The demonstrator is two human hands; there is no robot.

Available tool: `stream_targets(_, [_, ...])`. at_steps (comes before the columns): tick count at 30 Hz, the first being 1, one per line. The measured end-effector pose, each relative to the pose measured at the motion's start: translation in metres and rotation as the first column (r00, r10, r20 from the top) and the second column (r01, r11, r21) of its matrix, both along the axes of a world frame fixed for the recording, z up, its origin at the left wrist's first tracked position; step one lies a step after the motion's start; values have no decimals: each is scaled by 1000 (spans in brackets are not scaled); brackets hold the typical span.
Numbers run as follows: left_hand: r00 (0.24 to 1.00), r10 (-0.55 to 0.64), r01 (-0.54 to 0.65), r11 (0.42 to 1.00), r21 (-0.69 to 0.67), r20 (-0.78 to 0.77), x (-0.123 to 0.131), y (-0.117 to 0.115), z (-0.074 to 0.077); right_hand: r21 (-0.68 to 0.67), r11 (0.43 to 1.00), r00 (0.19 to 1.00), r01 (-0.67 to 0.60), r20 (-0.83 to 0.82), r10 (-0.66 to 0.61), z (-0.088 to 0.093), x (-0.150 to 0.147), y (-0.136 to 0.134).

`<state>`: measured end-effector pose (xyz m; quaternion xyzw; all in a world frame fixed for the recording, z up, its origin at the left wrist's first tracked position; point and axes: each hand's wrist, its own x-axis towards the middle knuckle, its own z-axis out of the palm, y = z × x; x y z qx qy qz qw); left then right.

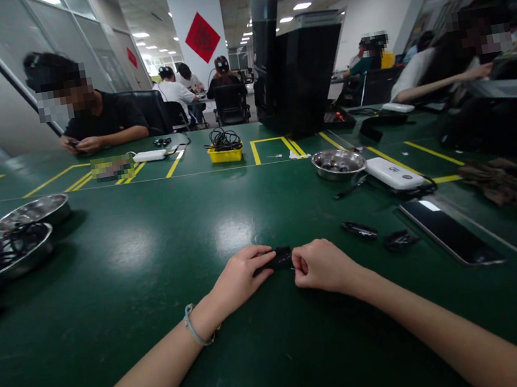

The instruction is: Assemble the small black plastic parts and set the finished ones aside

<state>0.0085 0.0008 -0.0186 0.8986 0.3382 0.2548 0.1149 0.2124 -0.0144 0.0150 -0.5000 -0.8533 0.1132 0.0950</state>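
Observation:
A small shiny black packet [282, 257] lies flat on the green table in front of me. My left hand [242, 278] holds its left end, fingers stretched over the top and thumb along the near side. At the packet's right end, my right hand [321, 265] is closed in a pinch. A tiny pale tip shows by the right fingertips, but what they grip is mostly hidden. To the right lie two more small black packets, one long [359, 230] and one crumpled [400, 240].
A phone [451, 231], a white power bank [393, 173] and a metal bowl [339, 164] stand right. On the left are a bowl of black cables [7, 251] and another metal bowl [35, 211]. A yellow bin [225, 154] holds cables. Another person [99, 117] sits across the table.

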Motion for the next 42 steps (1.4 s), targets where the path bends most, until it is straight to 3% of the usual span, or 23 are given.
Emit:
stream_targets(9, [1000,-10,10,1000,-6,-9,0,-3,3,52,997,991,61,116,-67,-1,14,9])
stream_targets(24, [999,-31,31,999,13,-16,0,-2,1,65,996,957,64,279,-80,0,10,8])
stream_targets(34, [999,-35,36,999,15,-30,0,-2,3,147,986,989,80,110,-97,-12,10,10])
stream_targets(39, [998,-38,38,999,12,-40,0,-3,3,115,989,990,92,-114,-78,-12,15,12])
stream_targets(42, [998,-46,46,999,18,-40,0,-3,2,47,989,943,137,-311,-116,-11,16,14])
